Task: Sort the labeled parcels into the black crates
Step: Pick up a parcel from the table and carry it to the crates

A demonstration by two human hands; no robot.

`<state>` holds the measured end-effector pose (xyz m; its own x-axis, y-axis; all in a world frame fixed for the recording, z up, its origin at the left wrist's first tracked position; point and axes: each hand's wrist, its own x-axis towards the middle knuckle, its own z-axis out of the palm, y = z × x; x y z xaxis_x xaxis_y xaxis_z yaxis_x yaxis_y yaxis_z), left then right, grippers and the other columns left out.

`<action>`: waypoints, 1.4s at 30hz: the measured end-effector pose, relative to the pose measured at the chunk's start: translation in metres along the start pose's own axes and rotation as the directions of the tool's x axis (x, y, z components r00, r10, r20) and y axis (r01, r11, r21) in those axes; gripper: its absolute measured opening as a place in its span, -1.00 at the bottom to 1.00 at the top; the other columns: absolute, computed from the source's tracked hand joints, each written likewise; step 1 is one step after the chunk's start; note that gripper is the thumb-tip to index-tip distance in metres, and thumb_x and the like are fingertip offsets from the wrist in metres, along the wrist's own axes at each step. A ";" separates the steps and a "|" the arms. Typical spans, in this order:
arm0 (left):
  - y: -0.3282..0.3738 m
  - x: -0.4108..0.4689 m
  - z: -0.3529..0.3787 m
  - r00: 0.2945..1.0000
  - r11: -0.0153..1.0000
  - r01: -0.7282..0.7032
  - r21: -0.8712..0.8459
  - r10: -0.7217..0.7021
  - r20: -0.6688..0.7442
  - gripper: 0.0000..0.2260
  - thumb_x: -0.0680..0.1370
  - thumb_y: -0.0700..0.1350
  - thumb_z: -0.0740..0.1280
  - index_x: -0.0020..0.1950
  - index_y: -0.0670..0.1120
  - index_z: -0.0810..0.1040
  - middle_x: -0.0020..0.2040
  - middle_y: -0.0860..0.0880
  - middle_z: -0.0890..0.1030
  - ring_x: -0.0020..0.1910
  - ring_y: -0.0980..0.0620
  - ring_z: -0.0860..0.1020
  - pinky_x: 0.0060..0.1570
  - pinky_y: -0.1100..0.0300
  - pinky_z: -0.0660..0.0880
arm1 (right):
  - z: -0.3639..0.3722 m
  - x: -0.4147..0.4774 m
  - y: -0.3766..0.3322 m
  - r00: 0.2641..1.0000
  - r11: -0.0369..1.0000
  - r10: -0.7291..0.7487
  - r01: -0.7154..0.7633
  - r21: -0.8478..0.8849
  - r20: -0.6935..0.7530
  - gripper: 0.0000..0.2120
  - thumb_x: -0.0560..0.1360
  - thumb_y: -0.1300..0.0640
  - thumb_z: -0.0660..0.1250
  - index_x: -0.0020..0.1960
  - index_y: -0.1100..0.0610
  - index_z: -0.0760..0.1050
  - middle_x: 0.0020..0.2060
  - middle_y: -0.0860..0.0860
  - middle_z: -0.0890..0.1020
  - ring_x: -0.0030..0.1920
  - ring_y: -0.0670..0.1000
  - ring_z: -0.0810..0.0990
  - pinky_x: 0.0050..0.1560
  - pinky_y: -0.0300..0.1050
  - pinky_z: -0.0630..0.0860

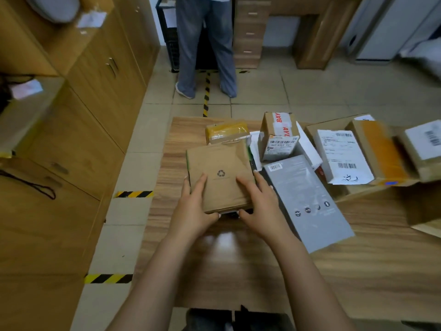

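A flat brown cardboard parcel [220, 168] with a recycling mark lies on the wooden table [238, 263], its near edge lifted slightly. My left hand [194, 206] grips its near left corner, fingers on top and thumb under the edge. My right hand [260, 201] holds the near right corner the same way. A black crate [170, 44] stands on the floor at the back, partly hidden behind a person's legs.
To the right lie a long grey box [307, 201], an upright taped carton [278, 136], a yellow-taped parcel [226, 131] and several labelled parcels [341, 155]. A person [206, 46] stands beyond the table. Wooden cabinets [78, 115] line the left side.
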<state>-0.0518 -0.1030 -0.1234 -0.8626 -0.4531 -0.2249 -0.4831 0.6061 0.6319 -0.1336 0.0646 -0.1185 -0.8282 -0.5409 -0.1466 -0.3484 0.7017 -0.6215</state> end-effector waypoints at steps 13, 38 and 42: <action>-0.041 -0.098 -0.004 0.998 0.998 0.054 0.018 -0.055 0.038 -0.02 0.33 -0.04 0.58 0.56 0.23 0.03 0.60 -0.03 -0.07 0.52 -0.06 0.18 0.36 0.08 0.30 | 0.046 -0.097 -0.008 0.998 0.985 -0.059 0.054 0.165 0.030 -0.29 0.40 0.26 0.43 0.47 -0.08 0.27 0.56 0.02 0.05 0.51 0.03 0.17 0.41 -0.19 0.20; -0.106 -0.166 0.021 0.984 0.999 0.004 0.042 -0.011 0.176 -0.05 0.32 0.09 0.58 0.56 0.09 0.09 0.58 0.02 -0.24 0.55 -0.07 0.04 0.45 -0.02 0.24 | 0.091 -0.193 -0.026 0.974 0.892 0.224 -0.192 0.409 -0.031 -0.16 0.34 0.37 0.45 0.52 0.00 0.23 0.27 -0.11 0.45 0.26 -0.16 0.41 0.16 -0.37 0.37; -0.117 -0.154 -0.010 0.979 0.989 -0.093 0.117 0.069 0.193 0.01 0.34 0.11 0.55 0.58 0.06 -0.05 0.58 0.06 -0.25 0.56 -0.03 0.00 0.45 -0.01 0.23 | 0.100 -0.180 -0.056 0.987 0.932 0.083 -0.029 0.360 -0.135 -0.25 0.33 0.34 0.48 0.44 -0.01 0.35 0.30 -0.14 0.46 0.30 -0.14 0.43 0.26 -0.42 0.35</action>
<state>0.1387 -0.1105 -0.1551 -0.9066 -0.2754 -0.3198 -0.4151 0.7180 0.5587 0.0792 0.0766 -0.1346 -0.9062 -0.4128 -0.0922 -0.1424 0.5031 -0.8524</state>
